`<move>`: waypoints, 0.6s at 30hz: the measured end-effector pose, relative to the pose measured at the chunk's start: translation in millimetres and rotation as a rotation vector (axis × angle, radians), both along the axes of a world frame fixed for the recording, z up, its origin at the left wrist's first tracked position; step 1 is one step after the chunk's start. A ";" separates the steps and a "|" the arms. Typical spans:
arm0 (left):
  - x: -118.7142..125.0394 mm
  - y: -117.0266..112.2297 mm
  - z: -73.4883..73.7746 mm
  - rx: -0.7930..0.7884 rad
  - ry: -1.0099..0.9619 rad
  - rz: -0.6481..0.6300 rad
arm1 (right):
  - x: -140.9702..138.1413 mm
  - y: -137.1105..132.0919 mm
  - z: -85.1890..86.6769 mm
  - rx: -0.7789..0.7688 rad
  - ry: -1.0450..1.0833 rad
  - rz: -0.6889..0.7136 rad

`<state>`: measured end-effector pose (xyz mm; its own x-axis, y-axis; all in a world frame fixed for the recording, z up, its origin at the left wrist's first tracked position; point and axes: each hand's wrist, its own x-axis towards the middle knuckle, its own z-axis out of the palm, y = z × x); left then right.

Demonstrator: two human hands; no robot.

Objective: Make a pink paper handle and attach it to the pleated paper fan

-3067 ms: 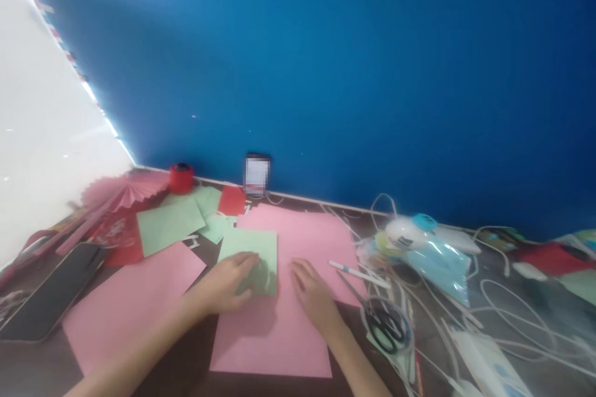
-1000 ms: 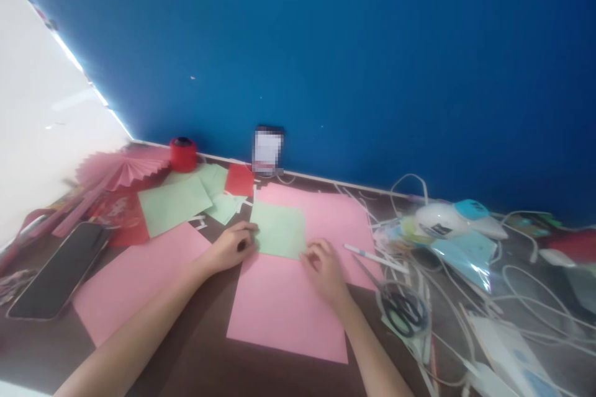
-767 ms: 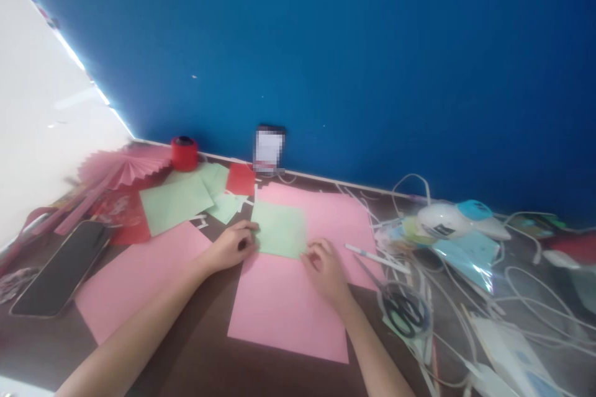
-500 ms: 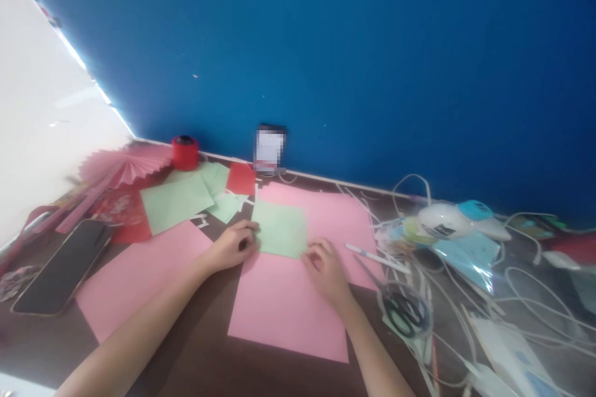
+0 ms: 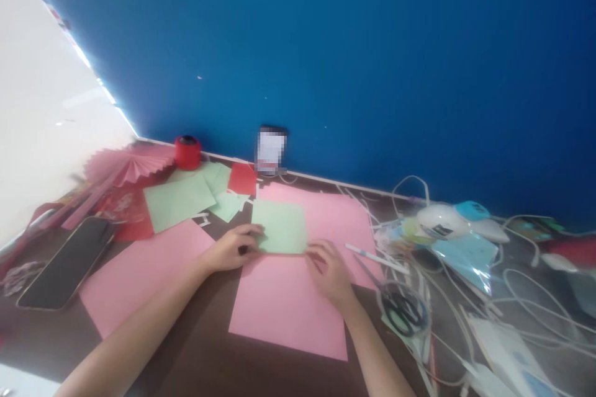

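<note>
A small sheet of green paper (image 5: 282, 226) lies over pink paper (image 5: 288, 310) in the middle of the table. My left hand (image 5: 236, 247) has its curled fingers on the green sheet's left edge. At the lower right corner, my right hand (image 5: 327, 265) pinches the same sheet between thumb and fingers. More pink paper (image 5: 342, 214) spreads out behind, and another pink sheet (image 5: 149, 273) lies under my left forearm. To the right of my right hand are a white pen (image 5: 372, 255) and black-handled scissors (image 5: 405, 310).
Green sheets (image 5: 179, 201), a red square (image 5: 243, 178), a red roll (image 5: 187, 152) and a pink folded fan (image 5: 128, 164) lie at the back left. A dark phone (image 5: 65, 263) rests at left. White cables (image 5: 526, 298) tangle at right. A blue wall (image 5: 326, 62) rises behind.
My left fingers have come a little further onto the green sheet's left edge. The sheet has shifted slightly left and up; my right hand stays at its corner. The view has moved slightly.
</note>
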<state>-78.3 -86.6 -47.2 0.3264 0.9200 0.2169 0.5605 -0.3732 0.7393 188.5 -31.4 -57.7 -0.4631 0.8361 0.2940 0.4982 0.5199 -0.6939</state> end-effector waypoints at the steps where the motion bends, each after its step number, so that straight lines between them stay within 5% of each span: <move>1: -0.2 -0.2 -0.2 -0.004 0.013 -0.015 | 1.2 -1.0 0.9 0.009 -0.001 0.026; 10: -0.6 -0.4 1.0 0.020 0.032 -0.021 | 6.8 -1.1 0.1 -0.048 0.005 0.000; 18: 6.7 -7.5 -1.8 0.101 0.268 0.015 | -1.2 -6.7 1.1 0.286 -0.245 -0.112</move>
